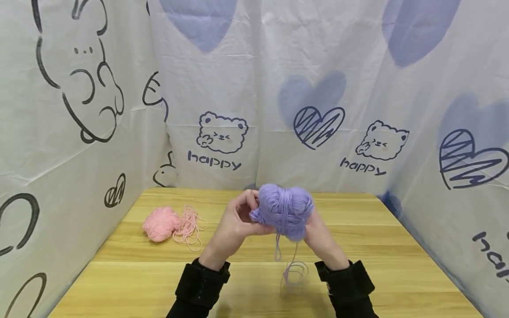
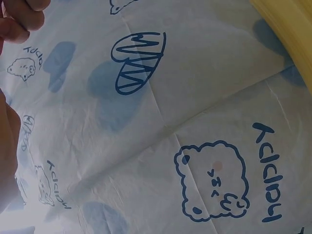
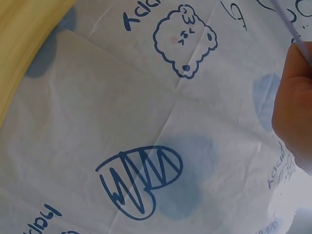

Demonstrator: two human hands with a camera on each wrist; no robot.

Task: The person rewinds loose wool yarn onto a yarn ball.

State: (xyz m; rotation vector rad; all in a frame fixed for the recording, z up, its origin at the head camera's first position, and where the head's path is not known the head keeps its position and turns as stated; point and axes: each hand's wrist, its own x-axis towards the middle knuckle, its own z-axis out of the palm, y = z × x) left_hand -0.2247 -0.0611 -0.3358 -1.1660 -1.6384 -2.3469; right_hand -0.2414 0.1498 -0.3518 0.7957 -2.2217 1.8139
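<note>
A purple yarn ball (image 1: 285, 211) is held up above the wooden table (image 1: 254, 282) between both hands in the head view. My left hand (image 1: 238, 221) pinches the ball's left side with curled fingers. My right hand (image 1: 316, 232) cups it from behind and below, mostly hidden by the yarn. A loose purple strand (image 1: 292, 265) hangs down from the ball and loops on the table. The left wrist view catches only fingertips (image 2: 19, 19) at the top left corner. In the right wrist view, part of the hand (image 3: 295, 107) shows with a thin purple thread (image 3: 292, 27) crossing it.
A pink yarn ball (image 1: 161, 224) with a loose pink tangle (image 1: 191, 227) lies on the table at the left. White printed cloth walls (image 1: 254, 88) with bears and hearts close in the back and both sides. Black sleeves (image 1: 203, 282) cover both wrists.
</note>
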